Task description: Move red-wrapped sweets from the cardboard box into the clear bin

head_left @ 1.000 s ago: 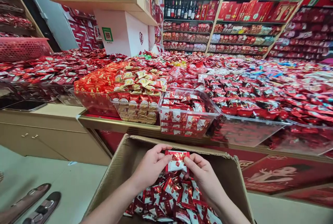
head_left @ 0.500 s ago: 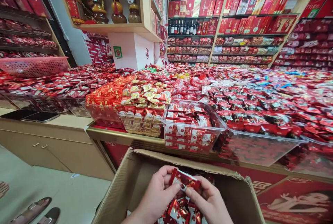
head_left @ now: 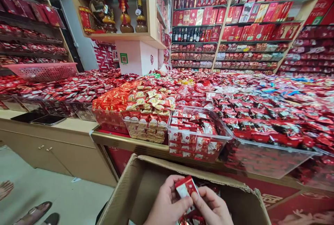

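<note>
Between both hands is a small red and white candy packet (head_left: pixel 187 187), tilted with its red end upward. My left hand (head_left: pixel 168 200) is closed on its left side, thumb across the lower part. My right hand (head_left: pixel 212 204) pinches its lower right edge with thumb and fingers. Both hands are inside the mouth of an open cardboard box (head_left: pixel 146 179). Below them, partly hidden by my hands, lie more red packets (head_left: pixel 197 220) in the box. Just beyond the box stands a clear plastic bin (head_left: pixel 199 136) with similar red and white packets.
A bin of gold and red packets (head_left: pixel 147 127) and a bin of dark red packets (head_left: pixel 266 138) flank it on the counter. Two dark phones (head_left: pixel 49 119) lie on the left cabinet. A pink basket (head_left: pixel 44 71) sits behind. A person's foot (head_left: pixel 5 188) shows at lower left.
The packet has turned from lying sideways to a more upright tilt between my hands. Both hands have shifted slightly right and down in the view, and the camera has tipped up a little.
</note>
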`<state>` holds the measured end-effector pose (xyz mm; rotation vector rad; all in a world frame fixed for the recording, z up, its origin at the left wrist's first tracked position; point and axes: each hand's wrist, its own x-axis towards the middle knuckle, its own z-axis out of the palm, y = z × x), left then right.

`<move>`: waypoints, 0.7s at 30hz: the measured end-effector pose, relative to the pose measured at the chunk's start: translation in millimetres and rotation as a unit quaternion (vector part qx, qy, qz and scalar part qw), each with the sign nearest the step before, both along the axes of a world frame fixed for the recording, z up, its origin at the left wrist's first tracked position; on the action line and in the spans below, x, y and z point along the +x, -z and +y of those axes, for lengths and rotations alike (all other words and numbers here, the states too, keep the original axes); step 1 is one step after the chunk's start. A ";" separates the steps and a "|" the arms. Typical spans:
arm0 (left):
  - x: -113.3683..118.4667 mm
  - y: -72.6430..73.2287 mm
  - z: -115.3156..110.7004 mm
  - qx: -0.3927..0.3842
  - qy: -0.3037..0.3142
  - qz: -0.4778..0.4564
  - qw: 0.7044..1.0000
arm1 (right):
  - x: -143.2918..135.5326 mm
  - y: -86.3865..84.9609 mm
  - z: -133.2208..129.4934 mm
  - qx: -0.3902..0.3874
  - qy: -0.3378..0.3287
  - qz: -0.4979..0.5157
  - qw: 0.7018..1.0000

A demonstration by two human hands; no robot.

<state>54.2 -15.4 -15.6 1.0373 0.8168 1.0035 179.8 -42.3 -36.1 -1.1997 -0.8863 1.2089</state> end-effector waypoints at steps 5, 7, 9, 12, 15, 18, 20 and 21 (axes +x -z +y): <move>5.8 -22.8 2.0 -0.032 -0.022 -0.018 0.999 | 3.1 -19.2 0.6 -0.024 0.009 0.048 0.998; 7.0 -26.4 4.2 -0.044 -0.021 -0.025 0.999 | 2.8 -23.5 1.3 -0.027 0.016 0.063 0.998; 9.1 -27.1 4.4 -0.057 -0.021 -0.039 0.997 | 1.9 -25.2 2.0 -0.009 0.036 0.013 0.999; 12.9 -23.9 1.0 -0.102 -0.040 -0.099 0.989 | -0.3 -22.0 3.1 0.127 0.085 -0.164 0.975; 12.2 -18.4 -2.6 -0.182 -0.062 -0.182 0.964 | -0.8 -10.8 3.8 0.298 0.076 -0.322 0.896; 4.9 -15.4 -3.0 -0.253 -0.050 -0.197 0.946 | 2.1 2.3 2.2 0.356 0.013 -0.405 0.842; -0.8 -15.5 -1.7 -0.269 -0.024 -0.203 0.941 | 3.7 7.6 -0.6 0.347 -0.009 -0.421 0.838; -3.1 -16.3 -0.8 -0.269 -0.013 -0.208 0.940 | 3.8 8.6 -2.3 0.329 -0.012 -0.417 0.847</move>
